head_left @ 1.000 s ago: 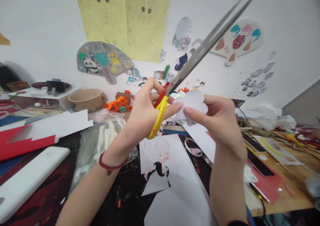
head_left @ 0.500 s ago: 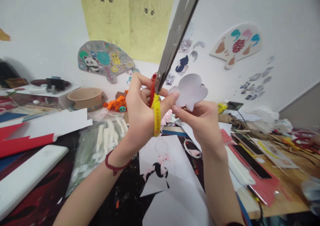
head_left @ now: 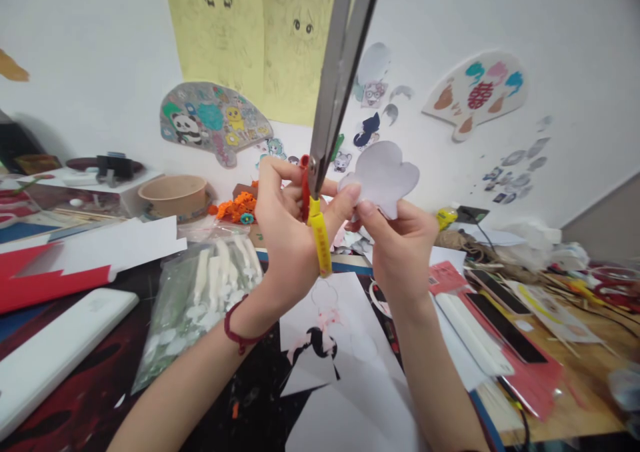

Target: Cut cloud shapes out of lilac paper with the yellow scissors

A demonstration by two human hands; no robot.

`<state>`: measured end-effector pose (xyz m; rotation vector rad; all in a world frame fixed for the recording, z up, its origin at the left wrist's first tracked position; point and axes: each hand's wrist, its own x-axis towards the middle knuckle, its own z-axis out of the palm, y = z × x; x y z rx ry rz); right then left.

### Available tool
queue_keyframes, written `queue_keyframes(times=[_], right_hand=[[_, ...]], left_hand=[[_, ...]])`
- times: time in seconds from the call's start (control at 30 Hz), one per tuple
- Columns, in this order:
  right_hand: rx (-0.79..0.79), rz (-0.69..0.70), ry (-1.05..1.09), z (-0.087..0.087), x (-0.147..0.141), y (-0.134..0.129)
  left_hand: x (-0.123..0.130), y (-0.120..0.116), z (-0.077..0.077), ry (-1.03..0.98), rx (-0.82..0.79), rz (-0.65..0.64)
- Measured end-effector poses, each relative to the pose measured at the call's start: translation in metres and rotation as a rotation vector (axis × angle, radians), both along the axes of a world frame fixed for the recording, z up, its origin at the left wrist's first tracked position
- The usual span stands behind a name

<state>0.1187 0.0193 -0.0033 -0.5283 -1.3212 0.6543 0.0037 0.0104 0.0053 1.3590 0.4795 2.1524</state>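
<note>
My left hand (head_left: 287, 239) has scissors (head_left: 333, 105) hooked on its fingers, red and yellow handles in the hand, long metal blades pointing up. Its thumb and a finger also pinch the left edge of a pale, cloud-shaped paper cutout (head_left: 387, 172). The lower edge of that cutout is gripped between thumb and fingers of my right hand (head_left: 403, 249); the fingers behind it are partly hidden. Below both hands lies a white sheet (head_left: 370, 325) with pink and black pieces and a faint outline on it.
Left of my arms are a clear bag of pale sticks (head_left: 210, 285), a long white case (head_left: 60, 359) and red-and-white folders (head_left: 75, 272). A round tan tub (head_left: 173, 195) stands behind. Phones (head_left: 505, 325) and a red sleeve (head_left: 535, 379) lie right. Paper fans (head_left: 475, 92) hang on the wall.
The scissor blades have swung slightly more upright. My right hand has come a little closer to my left, thumb higher on the cutout. The view has shifted slightly.
</note>
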Motion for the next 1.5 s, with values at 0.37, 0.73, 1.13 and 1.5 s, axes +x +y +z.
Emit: queue_keyframes(times=[0.37,0.73,1.13,1.5], right_hand=[[-0.028,0.019,-0.041,-0.005,-0.008,0.0],[0.008,0.13,-0.142,-0.008,-0.007,0.001],[0.062,-0.129,-0.264,0.017,0.043,-0.003],[0.309,-0.301,-0.151,0.026,0.056,-0.006]], left_hand=[[-0.001,-0.003,0.001,-0.066,0.018,0.032],[-0.002,0.004,0.0,-0.14,0.115,0.061],[-0.006,0.011,0.0,-0.021,0.175,0.093],[-0.024,0.029,0.001,0.272,0.264,-0.04]])
